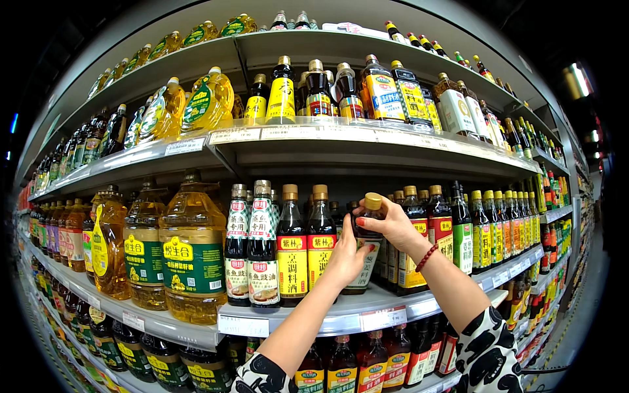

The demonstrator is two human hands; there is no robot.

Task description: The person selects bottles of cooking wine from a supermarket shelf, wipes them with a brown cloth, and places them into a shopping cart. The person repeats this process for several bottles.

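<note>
A dark bottle with a gold cap and a grey-green label stands at the middle shelf, between two rows of bottles. My right hand grips it around the neck and shoulder, thumb across the front. Lower on its left side, my left hand holds the body, with the thumb over the label. Whether the base rests fully on the shelf is hard to tell. Left of it are cooking wine bottles with red and yellow labels. To its right stand similar dark bottles.
The middle shelf's front edge carries price tags. Large jugs of cooking oil stand at left, beside soy sauce bottles with checked necks. Overhead, an upper shelf juts out with more bottles. Further bottles fill the shelf below.
</note>
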